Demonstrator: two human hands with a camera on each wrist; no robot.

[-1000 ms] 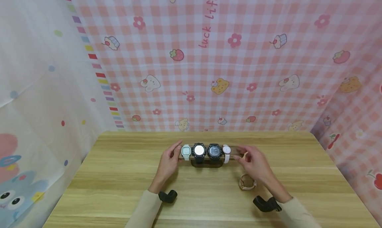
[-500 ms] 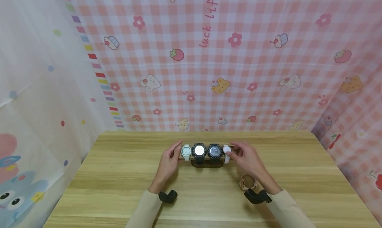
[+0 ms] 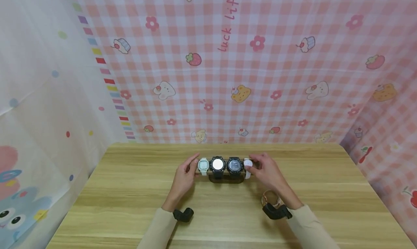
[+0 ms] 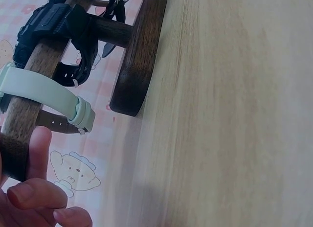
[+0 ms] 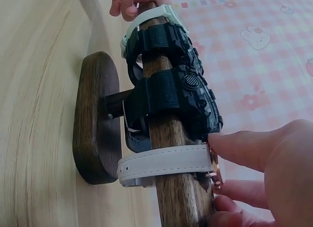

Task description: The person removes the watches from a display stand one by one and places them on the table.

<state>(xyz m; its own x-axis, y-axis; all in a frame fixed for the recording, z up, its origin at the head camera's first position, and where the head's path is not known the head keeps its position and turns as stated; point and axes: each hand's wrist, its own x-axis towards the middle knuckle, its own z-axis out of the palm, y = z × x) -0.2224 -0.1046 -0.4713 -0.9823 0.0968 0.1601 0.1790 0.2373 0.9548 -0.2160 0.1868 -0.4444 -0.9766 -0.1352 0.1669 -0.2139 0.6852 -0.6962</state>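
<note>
Your right grip (image 3: pixel 267 171) moved inward, pinching white-strapped round watch (image 5: pixel 166 162); left grip (image 3: pixel 184 174) clamps brown wooden bar (image 4: pixel 20 123). Likely aligning; next, gentle release.

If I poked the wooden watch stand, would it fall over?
A gentle poke probably wouldn't topple the wooden watch stand: its base looks broad and thick. A hard push on one end might tip it, since its bar reaches past the base and carries four watches.

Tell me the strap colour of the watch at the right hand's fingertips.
White; the strap shows best in the right wrist view.
</note>
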